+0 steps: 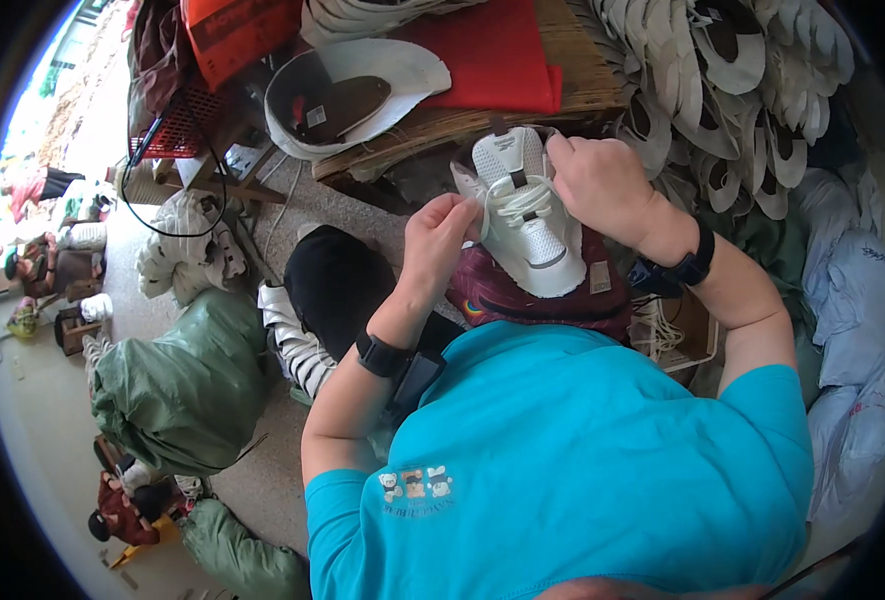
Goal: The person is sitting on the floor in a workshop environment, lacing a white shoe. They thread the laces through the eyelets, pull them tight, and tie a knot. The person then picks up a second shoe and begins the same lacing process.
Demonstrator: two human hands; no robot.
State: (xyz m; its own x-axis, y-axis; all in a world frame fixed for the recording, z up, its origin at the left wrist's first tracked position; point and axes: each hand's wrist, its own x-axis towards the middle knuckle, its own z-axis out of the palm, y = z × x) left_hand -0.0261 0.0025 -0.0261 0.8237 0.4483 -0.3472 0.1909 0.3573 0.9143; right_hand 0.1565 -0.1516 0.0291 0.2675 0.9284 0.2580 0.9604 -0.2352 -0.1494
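A white sneaker (pixel 542 245) with a perforated tongue (pixel 507 155) rests on a maroon cloth (pixel 482 285) at my lap, toe toward me. White shoelaces (pixel 524 203) cross its front. At the shoe's left side my left hand (pixel 439 240) is closed in a pinch, with a lace running toward its fingertips. My right hand (pixel 607 185) is closed at the right edge of the shoe's opening; what its fingers grip is hidden behind the hand.
A wooden table (pixel 592 85) ahead bears a red sheet (pixel 502 50) and a white shoe upper (pixel 402 75). Many uppers (pixel 732 110) hang in bunches at the right, above pale sacks (pixel 852 300). Left are a black cloth (pixel 337 285), green sacks (pixel 182 380) and people at work.
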